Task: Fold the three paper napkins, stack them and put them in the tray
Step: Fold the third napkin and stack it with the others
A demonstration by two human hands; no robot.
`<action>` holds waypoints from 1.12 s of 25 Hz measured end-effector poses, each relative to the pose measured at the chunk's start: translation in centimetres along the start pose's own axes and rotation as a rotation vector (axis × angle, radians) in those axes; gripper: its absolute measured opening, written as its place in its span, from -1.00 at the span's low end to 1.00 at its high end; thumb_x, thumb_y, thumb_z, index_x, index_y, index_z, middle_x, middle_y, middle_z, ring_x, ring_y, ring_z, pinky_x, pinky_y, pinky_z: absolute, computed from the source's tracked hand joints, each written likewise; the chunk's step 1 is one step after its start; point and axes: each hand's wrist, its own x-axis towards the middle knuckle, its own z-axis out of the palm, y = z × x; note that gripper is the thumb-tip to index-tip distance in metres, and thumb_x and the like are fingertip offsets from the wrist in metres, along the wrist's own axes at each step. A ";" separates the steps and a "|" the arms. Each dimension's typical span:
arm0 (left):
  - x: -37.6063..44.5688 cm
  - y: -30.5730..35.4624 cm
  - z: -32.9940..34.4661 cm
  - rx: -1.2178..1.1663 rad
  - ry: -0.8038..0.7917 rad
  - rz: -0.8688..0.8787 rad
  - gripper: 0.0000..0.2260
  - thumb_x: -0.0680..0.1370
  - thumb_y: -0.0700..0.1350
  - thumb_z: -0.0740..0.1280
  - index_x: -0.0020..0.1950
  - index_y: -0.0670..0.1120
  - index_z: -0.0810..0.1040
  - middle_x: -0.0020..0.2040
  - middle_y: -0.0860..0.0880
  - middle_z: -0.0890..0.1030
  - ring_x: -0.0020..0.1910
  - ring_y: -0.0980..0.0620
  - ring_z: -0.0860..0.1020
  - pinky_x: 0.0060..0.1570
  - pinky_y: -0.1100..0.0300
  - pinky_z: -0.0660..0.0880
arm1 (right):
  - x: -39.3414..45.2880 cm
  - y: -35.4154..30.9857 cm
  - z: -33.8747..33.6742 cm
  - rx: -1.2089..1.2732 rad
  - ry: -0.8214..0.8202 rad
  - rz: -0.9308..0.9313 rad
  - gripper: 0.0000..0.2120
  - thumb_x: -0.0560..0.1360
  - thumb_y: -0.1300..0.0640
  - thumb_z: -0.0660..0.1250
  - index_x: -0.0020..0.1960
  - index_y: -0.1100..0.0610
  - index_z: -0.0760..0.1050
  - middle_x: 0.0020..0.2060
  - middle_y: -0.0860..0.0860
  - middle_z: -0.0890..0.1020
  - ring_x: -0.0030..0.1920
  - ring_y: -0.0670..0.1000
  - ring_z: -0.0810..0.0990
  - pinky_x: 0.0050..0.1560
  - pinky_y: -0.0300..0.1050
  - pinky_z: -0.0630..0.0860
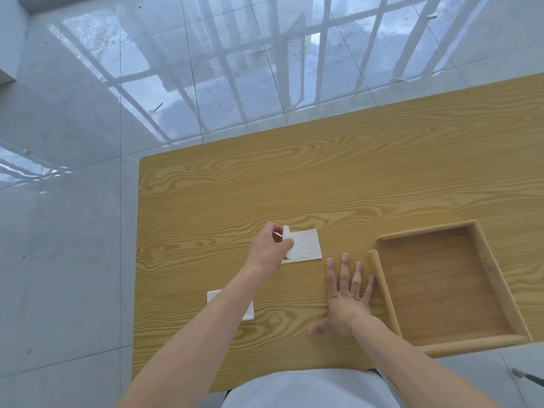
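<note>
A white paper napkin (306, 244) lies near the middle of the wooden table (235, 184). My left hand (269, 248) pinches its left edge, which is lifted and curled up off the table. A second white napkin (215, 295) lies nearer me on the left, mostly hidden under my left forearm. My right hand (348, 295) rests flat on the table with fingers spread, holding nothing, just left of the wooden tray (382, 284). The tray holds no napkins. I see no third napkin.
The tray's near rim (471, 344) reaches the table's front edge on the right. The table's left edge (138, 260) drops to a glossy tiled floor (73, 231). My white-clothed torso (309, 390) is at the front edge.
</note>
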 end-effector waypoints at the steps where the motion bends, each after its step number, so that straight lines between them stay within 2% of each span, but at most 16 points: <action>1: 0.2 0.2 0.5 0.012 -0.006 0.001 -0.86 0.48 -0.10 0.37 -0.01 0.05 0.47 -0.20 0.06 0.58 -0.42 0.22 0.58 -0.48 0.23 0.47 | 0.1 0.0 0.1 -0.003 -0.002 0.001 0.55 -0.03 -0.52 0.44 0.27 -0.01 -0.78 0.24 0.14 -0.76 0.20 0.28 -0.79 0.16 0.41 -0.65; 3: 0.6 0.4 1.6 0.046 -0.022 0.005 -0.86 0.48 -0.11 0.37 -0.01 0.02 0.46 -0.19 0.04 0.60 -0.37 0.14 0.61 -0.42 0.18 0.49 | 0.4 0.1 0.2 -0.004 -0.013 0.006 0.56 -0.05 -0.53 0.43 0.28 -0.01 -0.77 0.24 0.15 -0.75 0.19 0.29 -0.79 0.10 0.39 -0.70; 6: 1.1 0.4 3.0 0.085 -0.032 -0.012 -0.84 0.47 -0.11 0.37 0.02 -0.03 0.46 -0.13 -0.03 0.63 -0.19 -0.07 0.66 -0.21 0.00 0.57 | 0.7 0.2 0.4 -0.015 -0.016 0.009 0.56 -0.08 -0.54 0.42 0.29 -0.03 -0.76 0.25 0.14 -0.75 0.20 0.29 -0.78 0.04 0.36 -0.75; 9: 1.5 0.2 3.7 0.139 -0.045 -0.019 -0.80 0.47 -0.09 0.35 0.06 -0.03 0.45 -0.09 -0.04 0.65 -0.11 -0.10 0.65 -0.07 -0.09 0.60 | 1.1 0.3 0.7 -0.027 -0.001 0.008 0.57 -0.11 -0.54 0.41 0.31 -0.04 -0.74 0.27 0.13 -0.74 0.22 0.28 -0.78 0.03 0.35 -0.76; 15: 1.5 -0.4 4.4 0.130 -0.072 -0.009 -0.70 0.47 0.11 0.39 0.11 0.04 0.43 -0.14 0.07 0.61 -0.13 -0.02 0.64 -0.10 -0.06 0.59 | 1.5 0.4 1.0 -0.021 0.025 0.004 0.56 -0.11 -0.54 0.41 0.31 -0.05 -0.74 0.27 0.13 -0.73 0.22 0.29 -0.77 0.02 0.33 -0.77; 19: 1.0 -1.3 3.7 0.041 -0.054 0.011 -0.74 0.47 0.13 0.39 0.06 0.07 0.46 -0.15 0.08 0.59 -0.19 -0.05 0.66 -0.15 -0.04 0.58 | 1.7 0.6 1.4 -0.012 0.068 -0.004 0.55 -0.05 -0.51 0.44 0.29 -0.05 -0.76 0.25 0.13 -0.75 0.20 0.28 -0.79 0.06 0.35 -0.74; 21: 0.6 -2.2 2.9 0.060 -0.004 0.050 -0.80 0.49 0.10 0.38 0.04 0.08 0.48 -0.13 0.10 0.60 -0.22 0.02 0.63 -0.15 0.01 0.56 | 1.6 0.5 1.4 -0.025 0.090 -0.010 0.54 -0.01 -0.49 0.46 0.30 -0.03 -0.75 0.26 0.14 -0.74 0.23 0.30 -0.76 0.08 0.35 -0.71; 22: 0.5 -2.7 2.3 0.096 0.036 0.078 -0.83 0.50 0.07 0.38 0.03 0.08 0.49 -0.14 0.12 0.59 -0.22 0.06 0.60 -0.17 0.05 0.54 | 1.4 0.3 1.4 -0.033 0.118 -0.005 0.51 0.04 -0.47 0.47 0.35 -0.03 -0.71 0.31 0.17 -0.70 0.30 0.33 -0.69 0.13 0.38 -0.67; 23: 0.5 -3.1 1.6 0.145 0.081 0.110 -0.86 0.51 0.03 0.38 0.03 0.08 0.51 -0.15 0.13 0.59 -0.23 0.10 0.57 -0.19 0.10 0.52 | 1.1 0.1 1.4 -0.039 0.189 0.007 0.43 0.11 -0.46 0.44 0.44 -0.02 -0.60 0.41 0.19 -0.57 0.41 0.36 -0.53 0.24 0.43 -0.55; 24: 0.6 -3.5 0.9 0.201 0.127 0.143 -0.87 0.51 -0.01 0.38 0.04 0.08 0.52 -0.15 0.13 0.59 -0.22 0.12 0.55 -0.20 0.13 0.50 | 0.8 0.0 1.2 -0.034 0.312 0.011 0.26 0.23 -0.46 0.38 0.54 -0.01 -0.38 0.53 0.21 -0.32 0.50 0.36 -0.25 0.41 0.43 -0.30; 25: 0.8 -3.8 0.2 0.262 0.164 0.174 -0.86 0.52 -0.03 0.38 0.06 0.07 0.54 -0.12 0.13 0.59 -0.18 0.12 0.54 -0.18 0.14 0.50 | 0.6 -0.1 0.6 0.002 0.465 0.000 0.02 0.34 -0.43 0.29 0.56 0.00 -0.11 0.55 0.18 0.01 0.48 0.29 0.07 0.47 0.33 0.06; 26: 1.0 -3.9 -0.4 0.332 0.189 0.203 -0.84 0.52 -0.04 0.38 0.10 0.06 0.55 -0.06 0.11 0.59 -0.11 0.12 0.54 -0.14 0.14 0.50 | 0.8 -0.2 -0.4 0.081 0.613 -0.018 -0.19 0.43 -0.38 0.22 0.53 0.00 0.12 0.47 0.12 0.28 0.37 0.20 0.29 0.34 0.18 0.33; 27: 1.2 -3.9 -1.0 0.414 0.198 0.227 -0.79 0.53 -0.03 0.39 0.16 0.04 0.55 0.00 0.09 0.58 -0.01 0.10 0.52 -0.10 0.14 0.49 | 1.2 -0.5 -1.8 0.164 0.714 -0.051 -0.32 0.47 -0.32 0.22 0.48 -0.01 0.24 0.37 0.07 0.42 0.28 0.14 0.39 0.20 0.11 0.42; 28: 1.4 -3.9 -1.4 0.503 0.185 0.241 -0.72 0.54 0.00 0.38 0.23 0.03 0.53 0.07 0.07 0.56 0.09 0.08 0.49 -0.06 0.15 0.48 | 2.0 -0.8 -3.1 0.193 0.749 -0.084 -0.38 0.49 -0.26 0.26 0.46 -0.02 0.27 0.34 0.05 0.45 0.25 0.12 0.41 0.15 0.08 0.44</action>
